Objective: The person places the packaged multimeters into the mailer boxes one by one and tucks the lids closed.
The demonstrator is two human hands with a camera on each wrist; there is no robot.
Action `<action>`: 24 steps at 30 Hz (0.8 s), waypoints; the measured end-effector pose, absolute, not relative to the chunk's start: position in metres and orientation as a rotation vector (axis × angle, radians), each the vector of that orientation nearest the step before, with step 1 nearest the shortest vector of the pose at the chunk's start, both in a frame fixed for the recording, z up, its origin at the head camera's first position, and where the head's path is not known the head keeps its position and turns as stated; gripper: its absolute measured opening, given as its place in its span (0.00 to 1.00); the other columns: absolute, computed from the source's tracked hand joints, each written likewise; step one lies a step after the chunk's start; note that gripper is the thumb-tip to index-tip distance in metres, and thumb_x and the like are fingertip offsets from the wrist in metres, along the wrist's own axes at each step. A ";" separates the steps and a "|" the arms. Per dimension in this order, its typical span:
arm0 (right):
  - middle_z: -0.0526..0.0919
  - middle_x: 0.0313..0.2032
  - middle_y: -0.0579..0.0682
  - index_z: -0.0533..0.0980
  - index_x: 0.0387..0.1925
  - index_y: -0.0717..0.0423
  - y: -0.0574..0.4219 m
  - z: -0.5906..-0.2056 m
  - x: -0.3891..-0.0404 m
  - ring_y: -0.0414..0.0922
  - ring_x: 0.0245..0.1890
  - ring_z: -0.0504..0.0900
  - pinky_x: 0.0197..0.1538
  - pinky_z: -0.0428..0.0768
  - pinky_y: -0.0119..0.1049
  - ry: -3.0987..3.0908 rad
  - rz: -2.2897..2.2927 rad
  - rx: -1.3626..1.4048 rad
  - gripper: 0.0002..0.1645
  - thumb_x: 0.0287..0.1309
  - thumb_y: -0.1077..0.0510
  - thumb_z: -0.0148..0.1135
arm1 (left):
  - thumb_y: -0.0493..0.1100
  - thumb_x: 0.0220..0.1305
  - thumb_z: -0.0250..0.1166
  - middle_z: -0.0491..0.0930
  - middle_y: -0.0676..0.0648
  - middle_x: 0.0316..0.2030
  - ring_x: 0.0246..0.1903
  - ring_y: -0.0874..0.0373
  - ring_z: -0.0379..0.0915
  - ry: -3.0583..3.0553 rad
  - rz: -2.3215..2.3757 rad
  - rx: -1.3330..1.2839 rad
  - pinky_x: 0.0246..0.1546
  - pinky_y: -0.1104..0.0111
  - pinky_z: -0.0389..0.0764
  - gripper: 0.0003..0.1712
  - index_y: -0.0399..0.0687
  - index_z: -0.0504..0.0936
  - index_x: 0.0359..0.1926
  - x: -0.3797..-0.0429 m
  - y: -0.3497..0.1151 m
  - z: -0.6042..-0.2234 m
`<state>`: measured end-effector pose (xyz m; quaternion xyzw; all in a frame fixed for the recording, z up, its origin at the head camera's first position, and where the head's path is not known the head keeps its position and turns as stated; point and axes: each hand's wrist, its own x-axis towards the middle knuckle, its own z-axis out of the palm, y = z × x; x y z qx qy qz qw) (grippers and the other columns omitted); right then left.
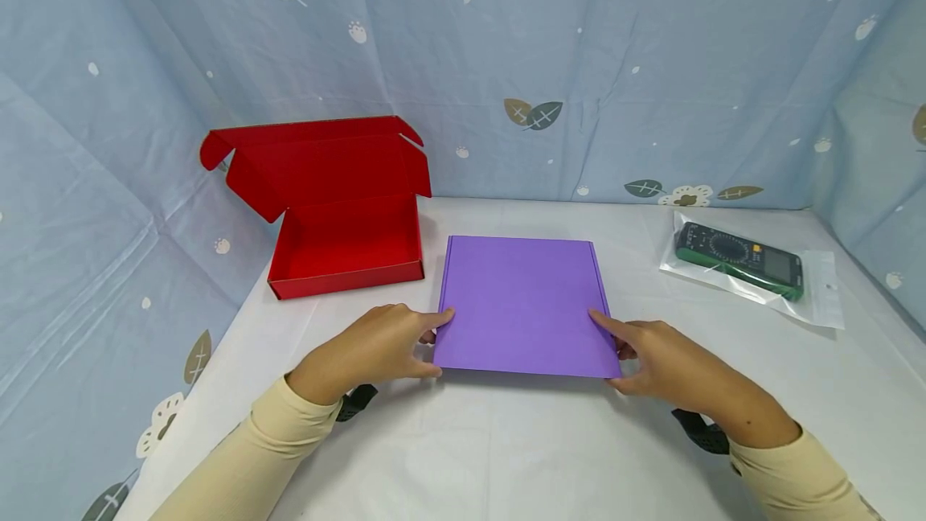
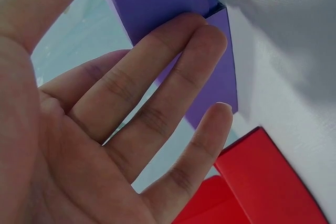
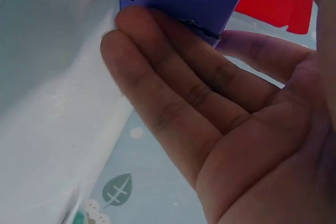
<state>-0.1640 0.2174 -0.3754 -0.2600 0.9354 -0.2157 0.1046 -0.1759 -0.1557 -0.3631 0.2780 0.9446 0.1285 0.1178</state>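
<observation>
A flat, closed purple box (image 1: 522, 304) lies on the white table in front of me, its lid facing up. At its near left corner my left hand (image 1: 387, 344) lays the index fingertip on the lid's edge, with the thumb by the front corner. The left wrist view shows its other fingers fairly straight, some against the box's side (image 2: 218, 72). My right hand (image 1: 661, 360) mirrors this at the near right corner, index fingertip on the lid's edge. Extended fingers (image 3: 157, 77) of that hand touch the box's underside edge in the right wrist view. The palms are apart from the box.
An open red box (image 1: 347, 239) stands at the back left, lid raised, its visible inside bare. On the right, a black and green multimeter (image 1: 741, 257) lies in a clear plastic bag (image 1: 821, 288). Blue patterned curtains (image 1: 463, 47) rise behind and beside the white table (image 1: 477, 457).
</observation>
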 end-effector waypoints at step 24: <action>0.77 0.22 0.40 0.60 0.71 0.72 0.213 -0.375 -0.157 0.30 0.23 0.71 0.25 0.68 0.26 2.801 -0.534 -0.786 0.51 0.48 0.64 0.73 | 0.52 0.53 0.77 0.89 0.55 0.41 0.39 0.60 0.83 2.747 0.407 0.776 0.39 0.67 0.76 0.46 0.48 0.70 0.71 -0.175 -0.154 -0.362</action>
